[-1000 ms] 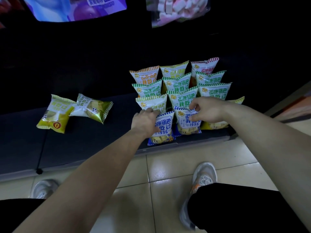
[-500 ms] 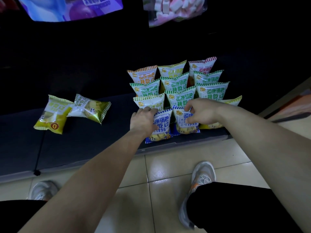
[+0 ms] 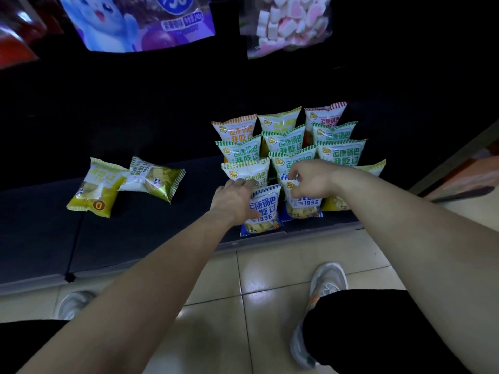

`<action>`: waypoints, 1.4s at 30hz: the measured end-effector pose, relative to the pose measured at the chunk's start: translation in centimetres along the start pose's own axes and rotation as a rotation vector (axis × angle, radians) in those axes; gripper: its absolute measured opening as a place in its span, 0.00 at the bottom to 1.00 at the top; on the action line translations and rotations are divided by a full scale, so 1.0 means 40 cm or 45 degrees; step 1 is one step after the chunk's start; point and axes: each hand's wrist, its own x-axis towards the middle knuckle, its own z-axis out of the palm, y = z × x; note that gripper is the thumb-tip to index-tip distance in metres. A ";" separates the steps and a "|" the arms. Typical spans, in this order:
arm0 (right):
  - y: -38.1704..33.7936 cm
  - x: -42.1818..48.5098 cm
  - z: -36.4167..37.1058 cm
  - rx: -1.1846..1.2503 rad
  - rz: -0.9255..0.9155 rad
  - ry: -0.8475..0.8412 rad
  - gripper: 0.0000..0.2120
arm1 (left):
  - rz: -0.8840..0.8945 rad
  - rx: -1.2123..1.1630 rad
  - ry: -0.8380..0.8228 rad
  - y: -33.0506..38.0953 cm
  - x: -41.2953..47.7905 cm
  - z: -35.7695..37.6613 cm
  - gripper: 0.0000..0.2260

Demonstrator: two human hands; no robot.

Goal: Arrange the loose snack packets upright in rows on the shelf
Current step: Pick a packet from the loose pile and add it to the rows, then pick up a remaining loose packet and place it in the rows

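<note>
- The dark shelf sits low above the tiled floor.
- Upright packets stand in three rows at the right, running far back.
- A yellow packet and a yellow-green packet lie flat at the left, touching.
- The left hand curls its fingers over the left blue packet in the near row.
- The right hand pinches the top of the right blue packet with its fingers.

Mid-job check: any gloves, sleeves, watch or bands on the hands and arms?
None visible. The left hand and right hand are ungloved, both forearms bare with no sleeve edge, watch or band in frame. Rings: too dim to tell.
</note>
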 end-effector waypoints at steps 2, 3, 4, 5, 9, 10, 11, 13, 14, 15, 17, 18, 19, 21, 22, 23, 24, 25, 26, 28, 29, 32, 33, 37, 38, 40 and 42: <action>-0.026 -0.004 -0.007 0.002 -0.010 0.011 0.28 | 0.000 -0.017 0.009 -0.019 -0.027 -0.039 0.42; -0.043 -0.006 -0.010 0.010 -0.017 0.019 0.28 | 0.004 -0.019 0.015 -0.035 -0.047 -0.063 0.41; -0.063 -0.007 -0.012 0.013 -0.028 0.031 0.28 | 0.008 -0.016 0.022 -0.055 -0.070 -0.089 0.41; -0.086 -0.007 -0.013 0.008 -0.044 0.044 0.28 | 0.010 -0.012 0.028 -0.080 -0.097 -0.116 0.41; -0.208 0.002 0.005 -0.021 -0.126 0.108 0.28 | -0.071 0.017 0.006 -0.216 -0.223 -0.219 0.39; -0.244 0.007 0.014 -0.036 -0.160 0.125 0.28 | -0.099 0.029 0.001 -0.256 -0.256 -0.241 0.38; -0.284 0.015 0.024 -0.064 -0.199 0.142 0.28 | -0.129 0.037 0.002 -0.301 -0.289 -0.260 0.38; -0.363 0.033 0.047 -0.156 -0.271 0.158 0.28 | -0.202 0.040 0.002 -0.394 -0.349 -0.289 0.37; -0.401 0.045 0.060 -0.211 -0.303 0.150 0.28 | -0.245 0.039 -0.005 -0.440 -0.375 -0.300 0.36; -0.438 0.060 0.075 -0.263 -0.328 0.130 0.28 | -0.286 0.044 -0.013 -0.485 -0.399 -0.307 0.36; -0.507 0.098 0.106 -0.347 -0.355 0.081 0.28 | -0.344 0.071 -0.026 -0.570 -0.433 -0.312 0.36; -0.539 0.122 0.122 -0.376 -0.360 0.058 0.28 | -0.373 0.071 -0.031 -0.610 -0.444 -0.310 0.36; -0.569 0.149 0.139 -0.392 -0.362 0.043 0.28 | -0.403 0.057 -0.036 -0.645 -0.450 -0.305 0.36; -0.620 0.213 0.174 -0.393 -0.359 0.029 0.28 | -0.451 0.004 -0.049 -0.709 -0.446 -0.287 0.36; -0.642 0.249 0.193 -0.385 -0.356 0.019 0.29 | -0.462 -0.027 -0.059 -0.735 -0.436 -0.277 0.36; -0.661 0.288 0.210 -0.373 -0.349 0.006 0.30 | -0.468 -0.057 -0.069 -0.760 -0.422 -0.266 0.36; -0.679 0.330 0.229 -0.359 -0.337 -0.007 0.31 | -0.471 -0.086 -0.076 -0.784 -0.403 -0.255 0.36; -0.696 0.373 0.247 -0.343 -0.324 -0.015 0.31 | -0.476 -0.116 -0.081 -0.807 -0.384 -0.243 0.36; -0.712 0.417 0.264 -0.327 -0.312 -0.015 0.30 | -0.481 -0.144 -0.082 -0.829 -0.366 -0.232 0.36; -0.741 0.505 0.294 -0.276 -0.297 0.010 0.28 | -0.491 -0.183 -0.072 -0.872 -0.331 -0.206 0.35; -0.753 0.548 0.307 -0.246 -0.295 0.035 0.28 | -0.500 -0.200 -0.062 -0.893 -0.317 -0.191 0.35; -0.774 0.663 0.344 -0.177 -0.263 0.123 0.31 | -0.550 -0.286 -0.060 -0.945 -0.289 -0.144 0.34; -0.778 0.695 0.356 -0.172 -0.246 0.135 0.33 | -0.569 -0.319 -0.059 -0.958 -0.281 -0.130 0.34; -0.775 0.780 0.385 -0.109 -0.146 0.054 0.44 | -0.669 -0.460 -0.044 -0.990 -0.250 -0.089 0.33; -0.768 0.791 0.385 -0.110 -0.128 0.038 0.47 | -0.685 -0.476 -0.040 -0.991 -0.245 -0.084 0.32; -0.753 0.797 0.376 -0.140 -0.117 0.038 0.52 | -0.686 -0.463 -0.039 -0.989 -0.238 -0.080 0.33; -0.730 0.783 0.372 -0.187 -0.112 0.025 0.53 | -0.676 -0.454 -0.043 -0.977 -0.235 -0.078 0.32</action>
